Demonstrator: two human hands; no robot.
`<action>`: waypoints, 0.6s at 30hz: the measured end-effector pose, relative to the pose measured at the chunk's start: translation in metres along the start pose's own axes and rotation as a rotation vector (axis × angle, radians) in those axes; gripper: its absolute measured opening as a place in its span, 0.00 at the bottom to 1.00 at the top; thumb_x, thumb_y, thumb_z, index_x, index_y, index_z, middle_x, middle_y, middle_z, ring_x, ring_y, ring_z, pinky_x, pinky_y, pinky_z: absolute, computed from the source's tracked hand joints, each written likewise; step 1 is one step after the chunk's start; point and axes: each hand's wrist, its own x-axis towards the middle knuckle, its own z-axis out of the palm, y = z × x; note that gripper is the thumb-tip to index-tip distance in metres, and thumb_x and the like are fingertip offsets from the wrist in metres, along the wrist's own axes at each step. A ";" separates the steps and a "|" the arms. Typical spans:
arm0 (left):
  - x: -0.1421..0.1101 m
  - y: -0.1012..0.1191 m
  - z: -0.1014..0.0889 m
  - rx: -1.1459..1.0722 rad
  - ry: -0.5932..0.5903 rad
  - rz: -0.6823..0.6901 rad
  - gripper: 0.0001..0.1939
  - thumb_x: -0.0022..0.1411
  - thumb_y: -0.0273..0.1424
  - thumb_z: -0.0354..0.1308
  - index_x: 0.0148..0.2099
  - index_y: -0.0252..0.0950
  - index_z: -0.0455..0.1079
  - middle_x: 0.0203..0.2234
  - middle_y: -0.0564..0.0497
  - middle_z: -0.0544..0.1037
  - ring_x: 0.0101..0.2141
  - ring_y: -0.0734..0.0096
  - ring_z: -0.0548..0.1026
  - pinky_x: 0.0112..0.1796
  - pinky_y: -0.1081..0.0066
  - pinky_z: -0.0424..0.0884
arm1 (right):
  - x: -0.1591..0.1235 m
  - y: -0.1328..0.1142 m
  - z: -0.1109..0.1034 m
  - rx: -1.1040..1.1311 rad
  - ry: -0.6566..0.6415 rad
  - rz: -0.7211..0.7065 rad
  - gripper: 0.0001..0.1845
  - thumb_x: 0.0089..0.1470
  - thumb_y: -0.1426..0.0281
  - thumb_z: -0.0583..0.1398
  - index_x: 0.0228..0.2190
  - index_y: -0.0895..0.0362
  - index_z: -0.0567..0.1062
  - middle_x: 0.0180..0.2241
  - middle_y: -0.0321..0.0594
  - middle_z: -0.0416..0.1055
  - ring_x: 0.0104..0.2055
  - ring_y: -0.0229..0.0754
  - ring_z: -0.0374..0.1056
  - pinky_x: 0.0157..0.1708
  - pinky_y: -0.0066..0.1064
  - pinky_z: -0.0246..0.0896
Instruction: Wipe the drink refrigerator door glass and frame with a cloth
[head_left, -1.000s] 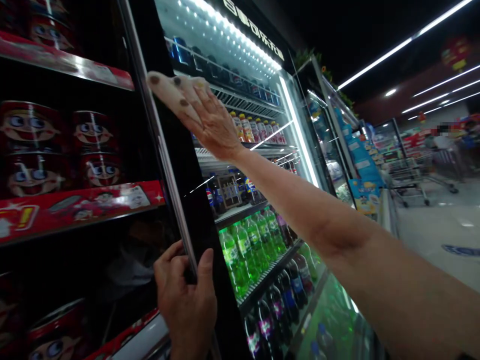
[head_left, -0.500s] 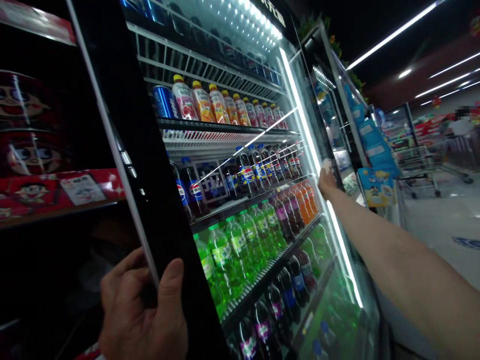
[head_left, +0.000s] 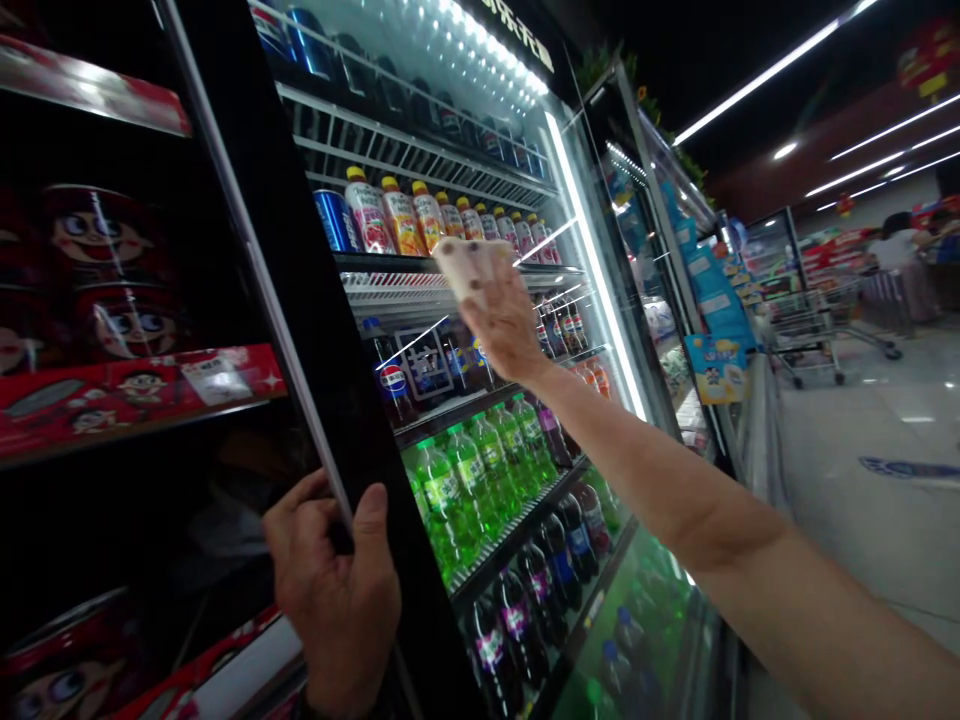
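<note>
Fingers of my left hand (head_left: 334,590) are curled narrow and tight around the black frame of the glass cooler door (head_left: 296,300), at the bottom of the picture, and the thumb lies on the front side of this frame. My right hand (head_left: 506,325) reaches up to the middle of the picture from the long arm at lower right. Its fingers are hidden behind a pale cloth pad (head_left: 469,268), so I cannot tell if they grip it or only press it on the glass.

Behind the glass I see juice bottles (head_left: 401,225) with yellow caps on an upper shelf, green soda bottles (head_left: 457,500) lower, and dark cola bottles (head_left: 517,620) under them. At the left side stand red tins (head_left: 112,270) with cartoon faces on a dark shelf. At far right a shopping cart (head_left: 802,330) stands near a person (head_left: 896,250) on the shop floor.
</note>
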 end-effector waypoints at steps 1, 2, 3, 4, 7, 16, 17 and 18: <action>0.000 -0.001 0.000 0.003 -0.003 0.006 0.20 0.72 0.48 0.61 0.36 0.38 0.66 0.55 0.40 0.77 0.59 0.50 0.75 0.60 0.50 0.71 | -0.001 -0.040 -0.007 -0.006 -0.032 -0.141 0.36 0.80 0.53 0.44 0.79 0.55 0.52 0.82 0.37 0.40 0.84 0.45 0.25 0.85 0.50 0.31; 0.000 -0.002 0.000 0.009 -0.005 0.014 0.19 0.72 0.47 0.61 0.37 0.38 0.66 0.55 0.40 0.77 0.59 0.50 0.75 0.60 0.50 0.71 | -0.006 -0.076 -0.016 -0.017 -0.020 -0.231 0.35 0.79 0.52 0.46 0.78 0.51 0.56 0.81 0.33 0.42 0.84 0.45 0.25 0.85 0.49 0.28; 0.000 -0.003 0.000 0.014 -0.004 0.024 0.19 0.72 0.47 0.61 0.38 0.38 0.66 0.55 0.40 0.78 0.60 0.50 0.75 0.61 0.50 0.71 | -0.014 -0.106 -0.025 -0.031 -0.054 -0.285 0.35 0.78 0.48 0.49 0.78 0.46 0.57 0.81 0.29 0.42 0.84 0.47 0.23 0.85 0.50 0.27; 0.000 -0.003 0.000 0.020 -0.004 0.030 0.19 0.72 0.47 0.61 0.38 0.38 0.67 0.55 0.40 0.78 0.60 0.50 0.75 0.61 0.50 0.71 | -0.022 -0.128 -0.033 -0.039 -0.086 -0.333 0.35 0.77 0.45 0.51 0.77 0.42 0.59 0.81 0.26 0.44 0.84 0.49 0.24 0.85 0.50 0.27; 0.000 -0.004 -0.001 0.042 -0.009 0.028 0.19 0.72 0.47 0.61 0.38 0.37 0.68 0.56 0.41 0.78 0.59 0.50 0.75 0.60 0.51 0.72 | -0.040 -0.138 -0.045 -0.031 -0.144 -0.405 0.34 0.77 0.44 0.49 0.76 0.38 0.61 0.80 0.23 0.48 0.84 0.49 0.27 0.84 0.49 0.26; 0.001 -0.002 0.003 0.063 0.064 -0.037 0.22 0.64 0.50 0.64 0.35 0.36 0.69 0.55 0.39 0.81 0.59 0.46 0.78 0.59 0.48 0.73 | -0.058 0.128 0.005 0.032 0.012 0.256 0.40 0.77 0.54 0.42 0.79 0.63 0.48 0.81 0.51 0.43 0.84 0.47 0.36 0.83 0.50 0.41; 0.001 -0.002 0.004 0.063 0.073 -0.041 0.22 0.63 0.51 0.64 0.35 0.36 0.70 0.55 0.39 0.81 0.59 0.47 0.78 0.59 0.48 0.73 | -0.070 0.153 0.003 0.001 0.011 0.360 0.39 0.78 0.56 0.41 0.79 0.62 0.49 0.80 0.53 0.46 0.82 0.49 0.42 0.81 0.52 0.47; 0.001 -0.002 0.004 0.057 0.083 -0.043 0.22 0.63 0.51 0.64 0.35 0.36 0.70 0.55 0.40 0.81 0.58 0.48 0.78 0.59 0.49 0.73 | -0.084 0.171 -0.001 -0.036 0.003 0.430 0.37 0.79 0.56 0.41 0.78 0.61 0.51 0.78 0.55 0.51 0.80 0.51 0.49 0.78 0.54 0.53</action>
